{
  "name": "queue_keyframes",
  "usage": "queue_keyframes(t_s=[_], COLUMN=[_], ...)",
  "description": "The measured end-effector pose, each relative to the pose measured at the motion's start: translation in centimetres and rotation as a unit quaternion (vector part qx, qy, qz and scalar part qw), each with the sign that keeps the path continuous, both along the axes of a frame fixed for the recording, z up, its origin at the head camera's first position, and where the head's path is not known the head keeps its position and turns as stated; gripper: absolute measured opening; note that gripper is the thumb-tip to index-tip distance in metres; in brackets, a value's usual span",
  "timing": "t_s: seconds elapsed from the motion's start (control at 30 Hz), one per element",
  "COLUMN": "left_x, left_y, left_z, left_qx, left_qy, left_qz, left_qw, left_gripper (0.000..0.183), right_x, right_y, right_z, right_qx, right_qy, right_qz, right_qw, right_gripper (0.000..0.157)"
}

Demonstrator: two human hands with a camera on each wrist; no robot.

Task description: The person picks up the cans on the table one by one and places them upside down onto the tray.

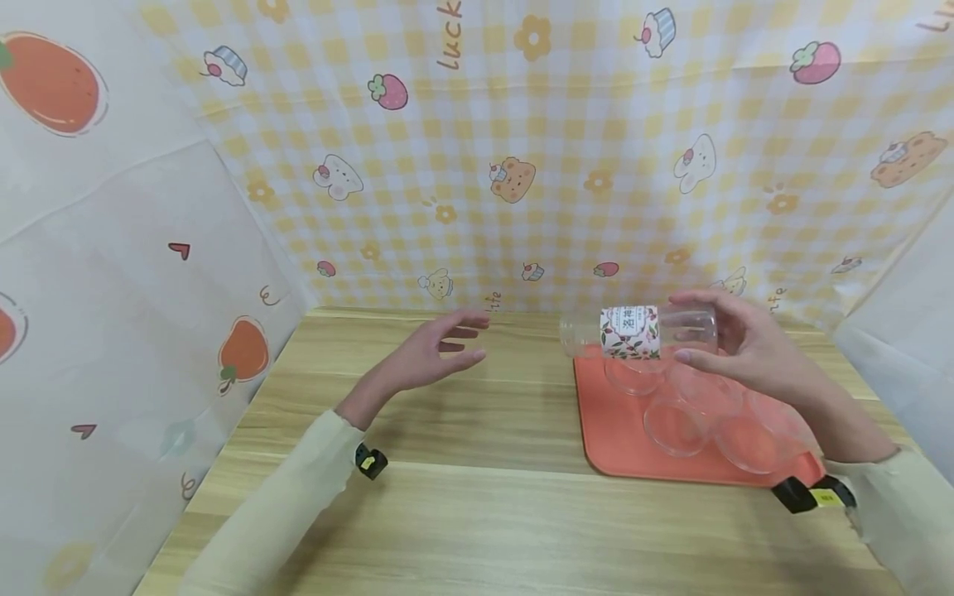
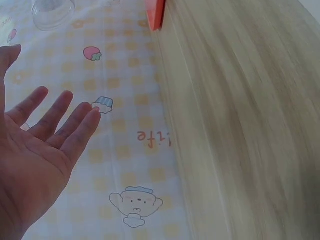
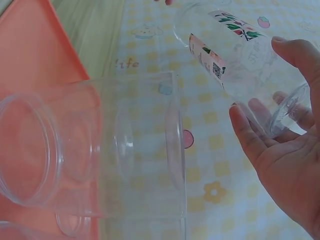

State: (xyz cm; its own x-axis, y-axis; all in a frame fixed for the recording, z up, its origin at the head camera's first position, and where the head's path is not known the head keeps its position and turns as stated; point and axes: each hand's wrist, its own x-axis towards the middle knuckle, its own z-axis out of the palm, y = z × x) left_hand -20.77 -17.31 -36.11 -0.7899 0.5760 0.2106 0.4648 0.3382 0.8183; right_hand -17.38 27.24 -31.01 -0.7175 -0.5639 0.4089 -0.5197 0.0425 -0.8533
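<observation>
In the head view, my right hand [image 1: 745, 339] grips a clear plastic jar [image 1: 681, 327] near its right end. The jar lies on its side in the air, a floral printed label [image 1: 630, 332] round its middle. Fingers and thumb wrap its near end in the right wrist view, where the jar [image 3: 250, 65] slants away from the palm. My left hand [image 1: 445, 348] hovers left of the jar, apart from it, fingers extended and thumb spread. Nothing lies in that palm in the left wrist view.
Beneath the right hand, a coral tray [image 1: 619, 455] bears several clear containers with round openings [image 1: 676, 428]. It rests on the right side of a wood-grain table [image 1: 477, 530]. A yellow checked cloth [image 1: 447, 149] hangs behind, and a white printed cloth [image 1: 149, 331] borders the left.
</observation>
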Motion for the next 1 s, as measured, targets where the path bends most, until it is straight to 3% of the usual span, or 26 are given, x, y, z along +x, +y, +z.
queue_keyframes(t_s=[0.27, 0.5, 1.0], left_x=[0.4, 0.8, 1.2], left_y=[-0.7, -1.3, -2.8], left_z=[-0.1, -0.1, -0.5], left_qx=[-0.052, -0.075, -0.129], left_qy=[0.041, 0.054, 0.092], left_qz=[0.005, 0.011, 0.024], left_qw=[0.9978, 0.9957, 0.9871], left_gripper=[0.054, 0.054, 0.058], right_x=[0.1, 0.1, 0.0], right_y=[0.3, 0.5, 0.3], right_z=[0.3, 0.6, 1.6], right_qx=[0.059, 0.144, 0.196], right_qy=[0.047, 0.087, 0.105], right_qz=[-0.018, -0.07, -0.071], right_qw=[0.997, 0.983, 0.972], right_gripper=[0.067, 0.069, 0.069])
